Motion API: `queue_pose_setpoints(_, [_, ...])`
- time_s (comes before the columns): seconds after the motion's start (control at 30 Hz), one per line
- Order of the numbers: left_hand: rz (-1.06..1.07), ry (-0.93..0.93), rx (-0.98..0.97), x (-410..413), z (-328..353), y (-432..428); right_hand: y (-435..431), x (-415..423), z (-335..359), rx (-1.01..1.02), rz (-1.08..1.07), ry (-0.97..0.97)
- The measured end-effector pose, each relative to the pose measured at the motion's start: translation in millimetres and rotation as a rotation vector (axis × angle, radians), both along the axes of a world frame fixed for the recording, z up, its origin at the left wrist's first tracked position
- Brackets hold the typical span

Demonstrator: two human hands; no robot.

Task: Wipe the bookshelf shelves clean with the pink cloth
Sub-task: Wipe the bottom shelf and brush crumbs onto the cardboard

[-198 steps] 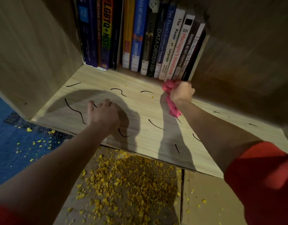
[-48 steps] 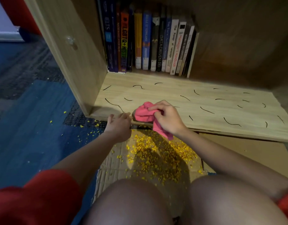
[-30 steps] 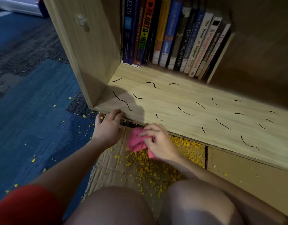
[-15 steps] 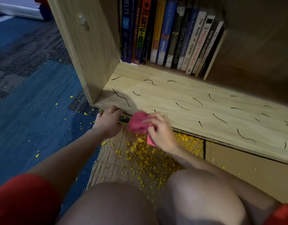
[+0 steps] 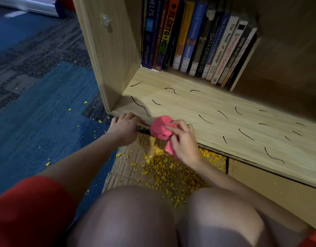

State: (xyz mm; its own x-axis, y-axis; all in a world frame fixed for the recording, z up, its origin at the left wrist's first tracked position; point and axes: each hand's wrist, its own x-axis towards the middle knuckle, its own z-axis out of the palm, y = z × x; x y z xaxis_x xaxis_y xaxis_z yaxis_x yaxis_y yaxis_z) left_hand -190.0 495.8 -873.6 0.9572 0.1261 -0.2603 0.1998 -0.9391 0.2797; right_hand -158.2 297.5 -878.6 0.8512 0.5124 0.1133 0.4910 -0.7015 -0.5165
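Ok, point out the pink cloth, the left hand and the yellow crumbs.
pink cloth [image 5: 159,128], head view, bunched upper part.
left hand [image 5: 124,130], head view, back of hand.
yellow crumbs [image 5: 173,177], head view, middle of the pile.

This looks like an office or a study room, though the dim light leaves that unsure. A wood-grain bookshelf [image 5: 118,59] stands on blue and grey patterned carpet tiles [image 5: 37,122] of the commercial kind. Its books [image 5: 192,36] carry spine titles on IELTS, language, a manager's handbook and data-driven DEI.
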Motion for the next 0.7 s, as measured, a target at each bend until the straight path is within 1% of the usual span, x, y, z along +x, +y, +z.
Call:
queue_pose_setpoints(0.1, [0.001,-0.012,0.023,10,7,1,3,9,8,-0.065,-0.008,0.061])
queue_pose_setpoints(0.2, [0.078,-0.011,0.01,20,8,6,14,16,8,-0.043,-0.026,0.051])
queue_pose_setpoints(0.3, [0.11,-0.002,-0.002,26,2,9,24,22,7,-0.118,-0.011,0.073])
queue_pose_setpoints(0.4, [0.134,-0.027,-0.019,28,-6,14,29,28,9,-0.045,-0.059,0.057])
queue_pose_setpoints(0.5, [0.15,-0.118,-0.05,29,-7,17,22,39,10,-0.145,-0.082,0.11])
queue_pose_setpoints(0.57, [0.161,-0.177,-0.064,31,-5,21,23,45,16,-0.202,-0.052,0.158])
queue_pose_setpoints(0.63, [0.161,-0.144,-0.063,31,-7,28,27,48,21,-0.275,0.024,0.21])
queue_pose_setpoints(0.7, [0.145,-0.068,-0.066,34,-9,31,33,50,23,-0.404,0.091,0.217])
